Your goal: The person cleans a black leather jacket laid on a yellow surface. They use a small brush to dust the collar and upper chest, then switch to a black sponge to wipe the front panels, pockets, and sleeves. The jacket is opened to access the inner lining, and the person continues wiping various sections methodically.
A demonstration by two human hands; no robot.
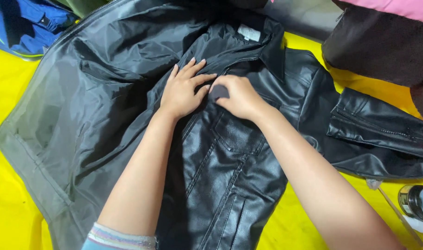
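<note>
A black faux-leather jacket (pixel 230 185) lies opened on the yellow sheet (pixel 8 203), its shiny lining (pixel 95 92) spread leftward. The left hand (pixel 183 90) presses flat, fingers spread, near the collar; just right, the right hand (pixel 237 97) pinches a small dark patch (pixel 219 92). The jacket looks soft, slippery and weighty; the collar or hem would grip best.

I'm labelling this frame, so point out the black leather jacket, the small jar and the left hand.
black leather jacket (pixel 230 185), head view, front panel.
small jar (pixel 417 202), head view, its side.
left hand (pixel 183 90), head view, back of hand.
</note>
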